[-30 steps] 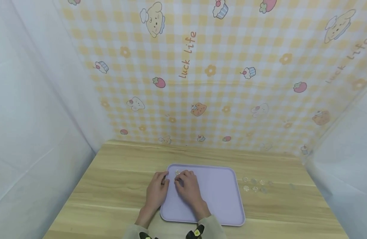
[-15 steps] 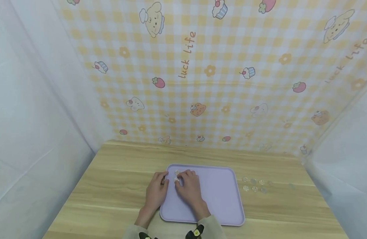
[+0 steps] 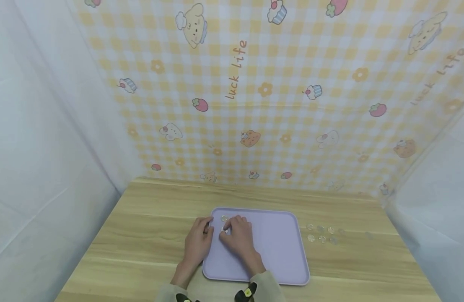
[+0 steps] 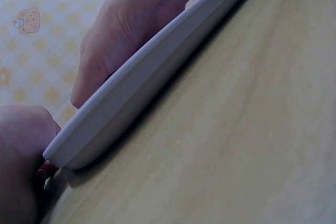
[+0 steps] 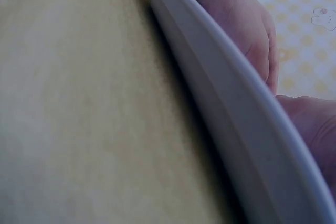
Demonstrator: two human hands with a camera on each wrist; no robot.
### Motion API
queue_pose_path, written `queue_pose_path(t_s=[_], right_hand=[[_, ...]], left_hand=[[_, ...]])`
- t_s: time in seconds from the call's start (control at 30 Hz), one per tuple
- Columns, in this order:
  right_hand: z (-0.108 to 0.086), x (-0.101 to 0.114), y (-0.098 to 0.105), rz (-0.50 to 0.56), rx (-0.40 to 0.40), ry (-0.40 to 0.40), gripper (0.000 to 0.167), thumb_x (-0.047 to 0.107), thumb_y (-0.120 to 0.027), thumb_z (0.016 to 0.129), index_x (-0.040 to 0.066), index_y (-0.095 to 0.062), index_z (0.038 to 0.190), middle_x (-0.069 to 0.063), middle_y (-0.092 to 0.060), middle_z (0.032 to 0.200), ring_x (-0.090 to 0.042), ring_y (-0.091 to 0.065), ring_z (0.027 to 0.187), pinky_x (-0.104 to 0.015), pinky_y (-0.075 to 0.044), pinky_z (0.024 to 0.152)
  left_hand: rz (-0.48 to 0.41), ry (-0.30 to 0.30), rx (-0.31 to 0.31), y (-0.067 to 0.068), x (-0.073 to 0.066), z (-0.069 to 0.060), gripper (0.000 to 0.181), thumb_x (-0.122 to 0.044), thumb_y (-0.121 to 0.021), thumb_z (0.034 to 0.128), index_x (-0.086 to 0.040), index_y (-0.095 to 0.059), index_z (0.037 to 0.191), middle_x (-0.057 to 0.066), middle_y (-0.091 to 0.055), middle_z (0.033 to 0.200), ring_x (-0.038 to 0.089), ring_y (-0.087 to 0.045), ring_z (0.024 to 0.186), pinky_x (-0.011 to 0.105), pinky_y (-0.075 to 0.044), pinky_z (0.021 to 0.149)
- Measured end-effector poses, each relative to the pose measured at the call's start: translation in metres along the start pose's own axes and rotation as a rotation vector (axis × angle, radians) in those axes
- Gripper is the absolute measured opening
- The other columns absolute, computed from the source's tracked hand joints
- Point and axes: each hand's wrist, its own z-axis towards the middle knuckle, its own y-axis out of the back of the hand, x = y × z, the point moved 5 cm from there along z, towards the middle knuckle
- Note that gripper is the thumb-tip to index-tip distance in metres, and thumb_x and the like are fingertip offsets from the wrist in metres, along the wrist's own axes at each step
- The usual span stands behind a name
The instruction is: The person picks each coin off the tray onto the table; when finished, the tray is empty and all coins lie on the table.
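A pale purple tray (image 3: 273,247) lies on the wooden table in the head view. My left hand (image 3: 198,239) holds its left rim, thumb toward the inside and fingers bent at the edge. My right hand (image 3: 240,239) is over the tray's left part. Its thumb and index finger pinch a small clear round disc (image 3: 224,230), partly hidden by them. Just beyond lies another clear disc (image 3: 224,218), flat near the far left corner. In the left wrist view the tray's side (image 4: 131,93) hides the discs; the right wrist view does not show them either.
Several clear, round discs (image 3: 322,239) lie in two loose rows on the table right of the tray. A lone faint disc (image 3: 369,235) sits farther right. A checked yellow cloth (image 3: 269,113) hangs behind the table, with white sheets (image 3: 47,167) at both sides.
The right thumb and index finger spread apart, showing the nearer disc, then came closer around it again. The left hand and tray stayed in place.
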Motion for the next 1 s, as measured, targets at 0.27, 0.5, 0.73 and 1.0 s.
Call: queue_pose_path(t_s=[0.27,0.5,0.73,1.0], right_hand=[[-0.0021,-0.0018,-0.0012,0.016,-0.02,0.014,0.018,0.022,-0.071,0.075,0.016,-0.063,0.09,0.007,-0.051,0.075,-0.01,-0.04,0.075,-0.028,-0.032,0.072],[-0.0027,-0.0022,0.0,-0.007,-0.093,0.066,0.013,0.018,-0.072,0.079,0.015,-0.068,0.091,0.006,-0.05,0.072,-0.011,-0.041,0.071,-0.026,-0.03,0.069],[-0.0022,-0.0012,0.0014,0.0,-0.1,0.064,0.009,0.016,-0.071,0.078,0.016,-0.066,0.085,0.007,-0.049,0.07,-0.01,-0.041,0.069,-0.026,-0.031,0.068],[-0.0049,0.0011,0.004,-0.051,-0.113,0.096,0.02,0.017,-0.071,0.073,0.016,-0.074,0.093,0.004,-0.062,0.077,-0.015,-0.052,0.073,-0.029,-0.035,0.068]], left_hand=[[-0.008,-0.01,-0.021,0.0015,-0.0002,-0.0016,0.032,-0.008,-0.07,0.0895,-0.006,-0.068,0.122,0.006,-0.067,0.113,0.015,-0.066,0.087,0.034,-0.053,0.074],[0.001,-0.017,-0.029,0.0007,0.0009,-0.0006,0.032,-0.01,-0.069,0.0902,-0.007,-0.068,0.122,0.005,-0.067,0.112,0.014,-0.065,0.088,0.033,-0.054,0.074],[-0.006,-0.024,-0.027,0.0015,0.0012,-0.0005,0.031,-0.009,-0.069,0.0901,-0.007,-0.068,0.121,0.005,-0.067,0.112,0.013,-0.065,0.087,0.031,-0.053,0.072],[-0.008,-0.02,-0.019,0.0024,0.0017,-0.0003,0.031,-0.01,-0.069,0.09,-0.008,-0.068,0.121,0.004,-0.066,0.113,0.012,-0.064,0.086,0.03,-0.053,0.071]])
